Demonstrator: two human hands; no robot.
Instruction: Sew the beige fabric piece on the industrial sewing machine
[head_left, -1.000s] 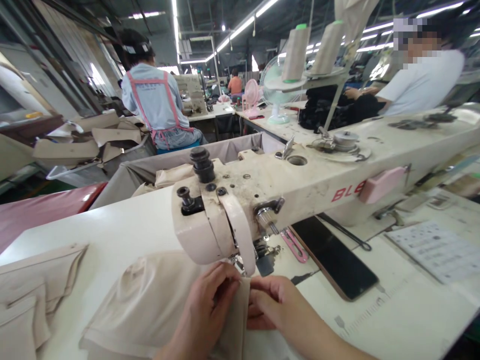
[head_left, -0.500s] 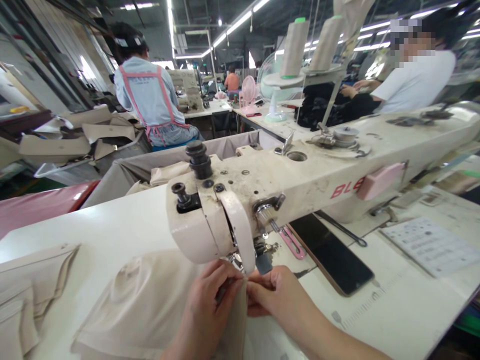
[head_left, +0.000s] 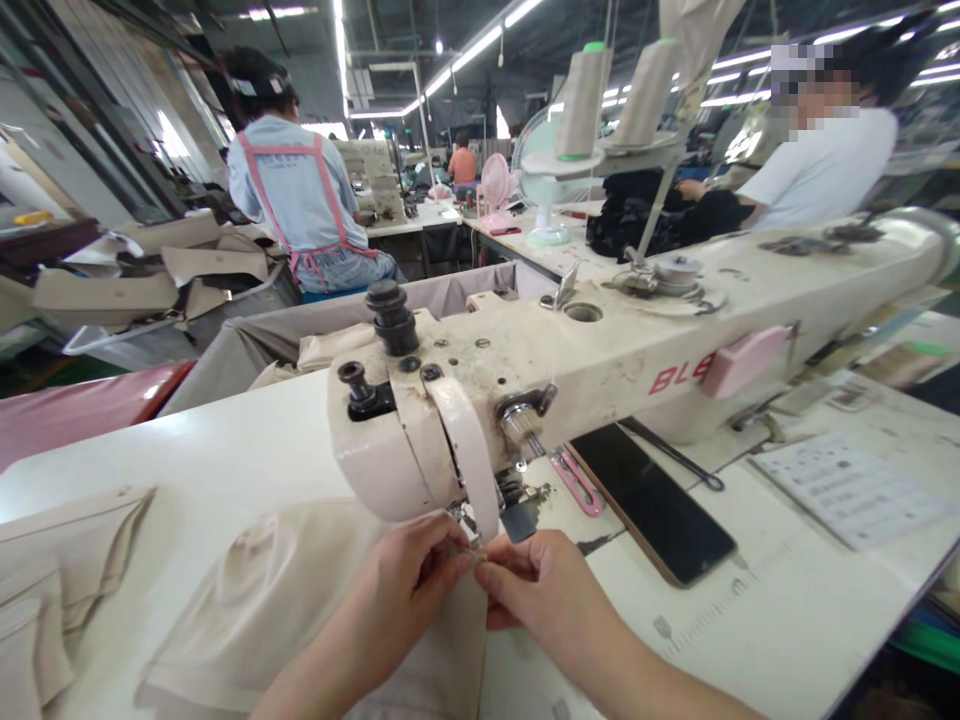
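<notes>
Both hands are right up at the needle end of this old cream sewing machine [head_left: 525,370], and honestly that's the sketchy part. The left hand [head_left: 409,580] and right hand [head_left: 544,590] are pressed fingertip to fingertip, pinching the edge of a beige fabric piece [head_left: 300,610] just below the machine head. I can't tell exactly what's between the fingertips, whether it's a fold of the cloth or a bit of thread; it's too small and partly hidden.

The fabric lies bunched on the white table [head_left: 750,620], spreading left from the hands, with its near edge held up at the presser foot area [head_left: 469,520].

What could go wrong, as I see it:

- Fingers that close to the needle get stitched if the pedal gets bumped. The needle itself is hidden behind the face cover, so there's no seeing where it sits.
- The bunched cloth on the left could drag and pull the seam crooked, or a spare fold could slide under and get sewn in.
- The pink thread snips [head_left: 576,482] lie just beside the foot, near the right hand, so a sleeve or the cloth could snag them.
- The dark phone [head_left: 652,505] lies flat under the machine arm, and shifting fabric could push it around.

More beige pieces [head_left: 52,580] sit at the far left, well apart.
</notes>
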